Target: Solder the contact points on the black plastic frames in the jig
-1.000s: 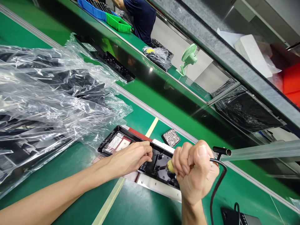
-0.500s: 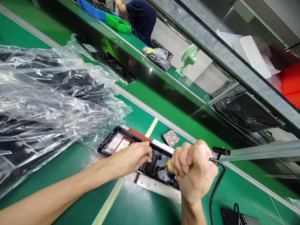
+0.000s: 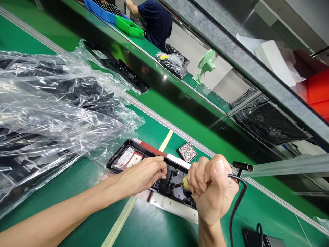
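My right hand (image 3: 214, 188) is wrapped in a fist round a corded electric screwdriver (image 3: 185, 183). Only its yellowish nose and dark shank show, slanting down into a long black plastic housing (image 3: 180, 177). Its black cord leaves the top of the fist. My left hand (image 3: 151, 171) lies over the middle of the housing, fingers curled and closed; whatever is between the fingertips is hidden. Beneath the housing sits a fixture with a pale metal edge (image 3: 174, 206) and a reddish base. A small square tray of tiny speckled pieces (image 3: 187, 152) stands just behind.
Black parts under clear plastic bags (image 3: 64, 99) pile up on the left. Another black housing (image 3: 123, 72) lies beyond them. A metal stand tube (image 3: 243, 167) is beside my right hand. A black box (image 3: 262, 238) lies front right. A person (image 3: 158, 24) works across the line.
Both hands, the screwdriver and the housing hold almost the same place. Only a very slight shift of the view shows.
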The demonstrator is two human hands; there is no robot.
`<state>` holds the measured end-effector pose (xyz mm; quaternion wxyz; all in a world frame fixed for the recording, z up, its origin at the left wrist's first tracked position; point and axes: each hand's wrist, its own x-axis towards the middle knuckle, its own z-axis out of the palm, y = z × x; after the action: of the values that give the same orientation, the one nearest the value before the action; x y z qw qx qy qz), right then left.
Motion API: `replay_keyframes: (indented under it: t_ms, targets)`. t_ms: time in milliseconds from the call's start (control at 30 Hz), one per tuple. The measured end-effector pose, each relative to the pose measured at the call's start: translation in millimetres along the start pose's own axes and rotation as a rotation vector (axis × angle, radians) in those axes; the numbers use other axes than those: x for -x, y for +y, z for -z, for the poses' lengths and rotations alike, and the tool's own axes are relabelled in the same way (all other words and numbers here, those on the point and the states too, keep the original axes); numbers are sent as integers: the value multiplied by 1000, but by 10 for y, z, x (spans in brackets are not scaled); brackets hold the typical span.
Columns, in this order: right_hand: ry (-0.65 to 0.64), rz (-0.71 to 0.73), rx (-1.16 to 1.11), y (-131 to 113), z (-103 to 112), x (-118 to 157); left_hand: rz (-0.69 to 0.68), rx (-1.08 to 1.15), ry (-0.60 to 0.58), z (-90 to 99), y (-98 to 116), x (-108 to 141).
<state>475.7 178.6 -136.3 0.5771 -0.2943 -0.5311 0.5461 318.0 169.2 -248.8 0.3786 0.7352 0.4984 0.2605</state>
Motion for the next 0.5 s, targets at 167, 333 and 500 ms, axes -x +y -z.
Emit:
replay_keyframes:
  t_ms: [167, 333, 500]
  targets:
    - [11, -5, -8, 8, 6, 6, 1, 5, -5, 13, 25, -9]
    - [6, -4, -10, 1, 6, 9, 3, -5, 0, 8, 27, 2]
    - [-21, -12, -12, -10, 7, -1, 6, 1, -4, 7, 28, 8]
